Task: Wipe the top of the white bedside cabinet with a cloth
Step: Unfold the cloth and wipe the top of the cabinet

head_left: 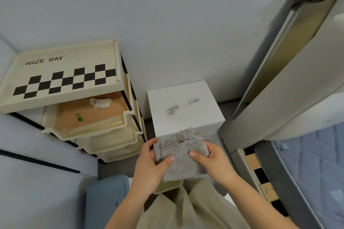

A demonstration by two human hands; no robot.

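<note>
Pale grey wall [167, 15] behind everything. At right, a bed with a blue quilted mattress [307, 163] and slatted frame, pushed near the furniture. At left, a cream tiered storage rack [65, 76], checkered top marked NICE DAY, with a wooden box [89, 113] on the open shelf below. Between rack and bed, low against the wall, the white bedside cabinet [184, 106]; top bare apart from two grey smudges [173, 110], the likely target of the wipe. Nearer, above beige trousers [186, 206], a grey nubbly cloth [181, 156] held up in front of the cabinet, not yet touching it. Left hand [150, 165] closed on the cloth's left edge, thumb pressed on its face; right hand [214, 161] closed on the right edge, thumb likewise on top. Probably bunched and folded this way to make a firm pad before pressing down on the top.
</note>
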